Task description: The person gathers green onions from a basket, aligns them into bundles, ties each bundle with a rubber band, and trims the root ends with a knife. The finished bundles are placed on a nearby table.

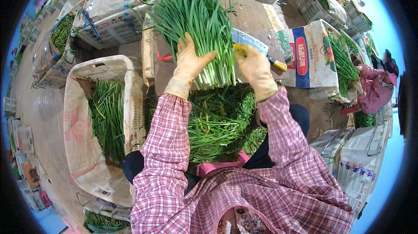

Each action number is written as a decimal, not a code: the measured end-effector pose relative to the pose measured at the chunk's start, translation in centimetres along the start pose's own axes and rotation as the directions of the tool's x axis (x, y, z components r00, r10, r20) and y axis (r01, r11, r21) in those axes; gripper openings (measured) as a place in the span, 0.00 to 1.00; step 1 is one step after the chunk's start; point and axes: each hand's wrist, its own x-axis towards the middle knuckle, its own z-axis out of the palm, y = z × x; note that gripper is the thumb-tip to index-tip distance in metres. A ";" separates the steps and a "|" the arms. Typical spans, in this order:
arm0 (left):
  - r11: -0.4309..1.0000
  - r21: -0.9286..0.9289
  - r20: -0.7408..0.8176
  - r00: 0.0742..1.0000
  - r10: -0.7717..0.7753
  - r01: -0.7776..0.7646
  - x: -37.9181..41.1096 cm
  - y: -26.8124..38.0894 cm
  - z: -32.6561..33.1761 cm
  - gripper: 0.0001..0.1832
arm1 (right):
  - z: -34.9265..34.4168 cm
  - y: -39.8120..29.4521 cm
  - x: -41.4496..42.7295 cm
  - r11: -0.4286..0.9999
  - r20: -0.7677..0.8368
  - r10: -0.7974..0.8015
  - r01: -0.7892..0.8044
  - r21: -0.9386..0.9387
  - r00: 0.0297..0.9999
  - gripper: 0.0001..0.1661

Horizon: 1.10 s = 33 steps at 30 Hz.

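Note:
A thick bunch of garlic chives lies on a brown board, with its leaves away from me and its pale cut ends towards me. My left hand, in a cream rubber glove, holds the bunch from the left, thumb across the stalks. At the right side of the bunch is my right hand, gloved alike, with curled, yellow-coloured fingertips. Whether it pinches anything is too unclear to see. Just beyond it a broad-bladed knife rests on the board, its yellow and black handle pointing right.
Loose greens are heaped below the board, behind a pink plastic edge. To the left stands a lined white crate holding more chives. A printed sack drapes the right side. Another person handles greens at far right.

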 end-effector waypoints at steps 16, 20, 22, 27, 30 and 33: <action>0.972 0.214 -0.113 0.986 0.124 -0.098 0.1 0.8 0.9 0.64 | -3.7 4.4 -2.9 0.992 0.252 -0.087 0.062 0.108 0.964 0.19; 0.925 0.278 -0.135 0.943 0.304 -0.258 0.4 2.8 1.8 0.52 | -0.1 2.9 0.6 0.988 0.166 -0.150 0.139 0.073 0.975 0.20; 0.927 0.255 -0.094 0.947 0.307 -0.275 0.5 2.5 2.0 0.43 | 0.1 2.8 0.2 0.996 0.318 -0.089 0.078 0.045 0.944 0.18; 0.941 0.215 -0.084 0.955 0.286 -0.263 0.4 0.8 1.8 0.39 | -4.6 2.4 -5.0 0.995 0.861 0.090 -0.082 -0.056 0.501 0.16; 0.918 0.232 -0.106 0.930 0.352 -0.321 0.4 0.4 2.1 0.36 | -3.0 1.9 -3.1 0.938 0.519 0.184 -0.307 0.160 0.835 0.18; 0.921 0.248 -0.092 0.939 0.330 -0.299 0.5 0.2 2.1 0.34 | -0.5 0.2 -1.4 0.925 0.498 0.312 -0.379 0.037 0.810 0.19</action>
